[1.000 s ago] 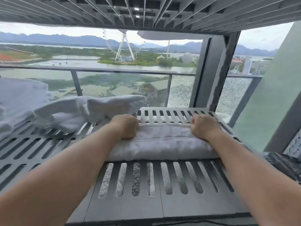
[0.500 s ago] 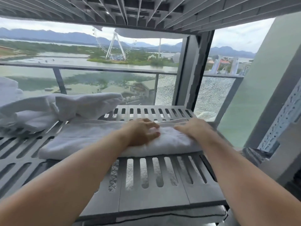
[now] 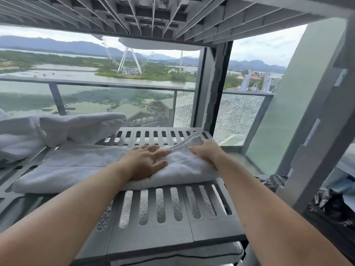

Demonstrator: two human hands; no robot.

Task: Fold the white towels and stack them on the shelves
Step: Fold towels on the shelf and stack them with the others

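A long folded white towel (image 3: 73, 167) lies across the grey slatted shelf (image 3: 153, 225). My left hand (image 3: 147, 160) presses flat on it, fingers straight, near its right part. My right hand (image 3: 206, 151) grips the towel's right end and holds that end lifted a little above the rest. More white towels (image 3: 76, 127) lie heaped at the back left of the shelf.
Another slatted shelf (image 3: 153, 14) hangs close overhead. A dark upright post (image 3: 215, 89) stands at the shelf's back right corner. Behind is a glass railing (image 3: 115, 104). Black bagged material (image 3: 330, 204) sits low on the right. A white fabric edge (image 3: 172, 256) shows below the shelf.
The view turned right. My left hand opened from a fist to lie flat on the towel. My right hand took hold of the towel's right end and raised it.
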